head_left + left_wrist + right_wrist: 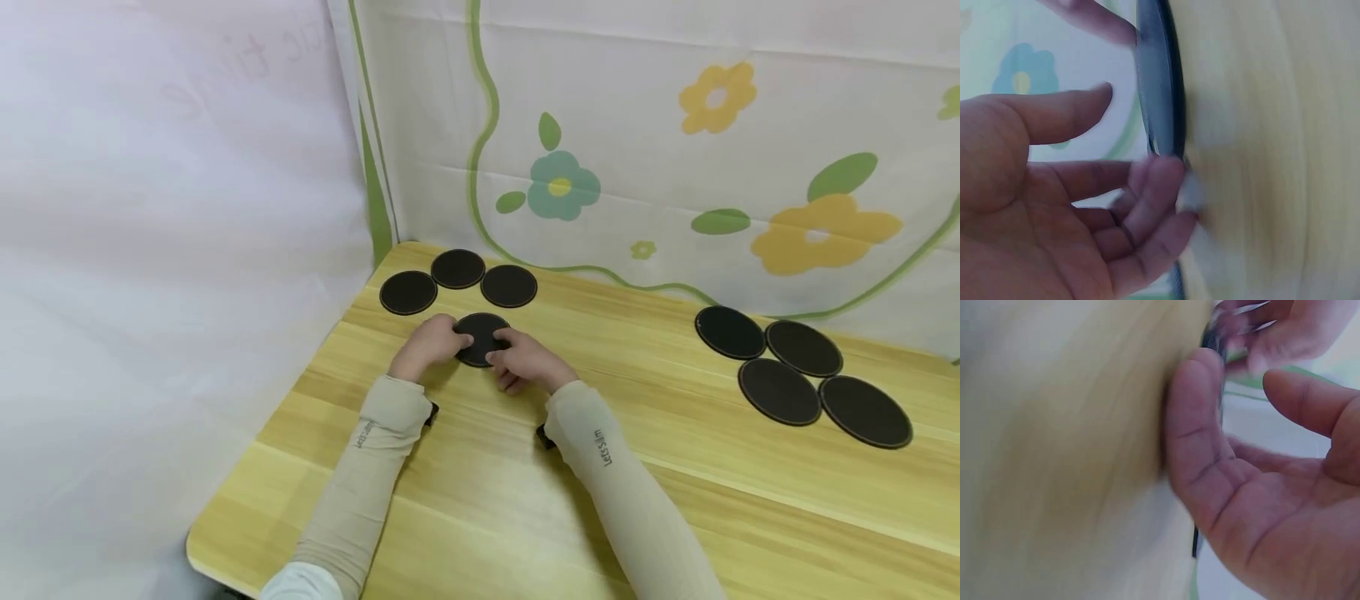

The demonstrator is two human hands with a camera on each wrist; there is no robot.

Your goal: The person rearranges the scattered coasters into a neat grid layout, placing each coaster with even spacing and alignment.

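A round black disc (480,340) with a thin lighter ring near its rim lies low over the wooden table, between the two hands. At its left edge is my left hand (429,343); in the left wrist view the fingertips meet the disc's edge (1163,81) while the thumb stands apart from it. My right hand (528,360) is at the opposite edge, with its thumb and forefinger overlapping the disc in the head view. The right wrist view shows those fingers gently bent beside the table surface, the thumb held away.
Behind the hands, three similar black discs (458,269) form an arc near the table's back left corner. Several more (780,392) lie grouped at the right. A white flowered curtain (637,150) borders the back of the table (465,517), and a white sheet (165,250) hangs at the left.
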